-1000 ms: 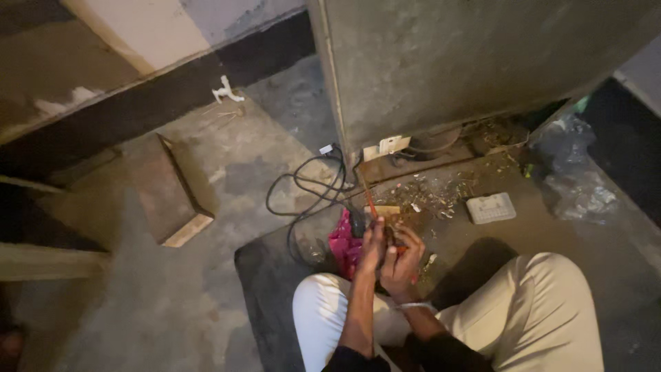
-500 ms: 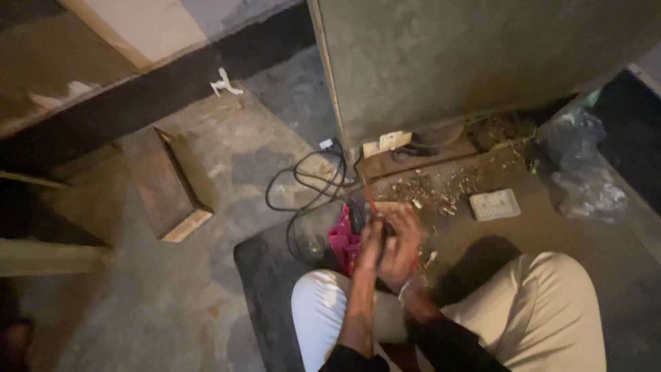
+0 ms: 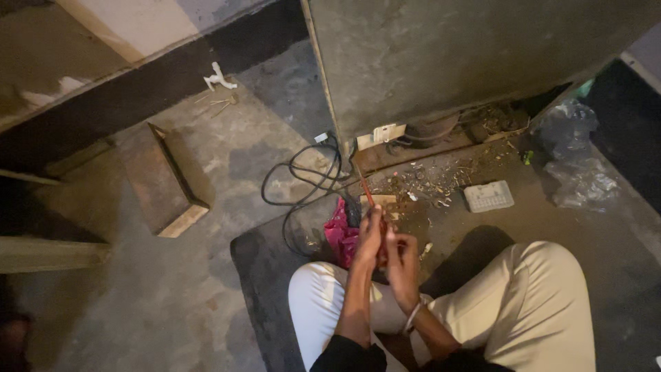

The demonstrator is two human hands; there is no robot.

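I sit on the floor in pale trousers with both hands raised close together in front of my knees. My left hand (image 3: 370,234) grips a thin red-handled tool (image 3: 365,191) whose shaft points up and away toward the grey metal cabinet (image 3: 447,62). My right hand (image 3: 401,253) is curled beside it, fingers closed on something small that I cannot make out. A pink crumpled bag (image 3: 342,234) lies just behind my hands. A black cable (image 3: 303,179) loops on the floor to the left of them.
Debris and scraps (image 3: 441,182) litter the floor under the cabinet's open base. A small white grille plate (image 3: 489,196) lies right of it, and clear plastic bags (image 3: 571,165) farther right. A wooden box (image 3: 165,186) rests at left. A dark mat (image 3: 261,289) lies under me.
My hands have stayed together at the same spot, shifting slightly; the red tool's shaft now tilts up toward the cabinet. The view has shifted a little.
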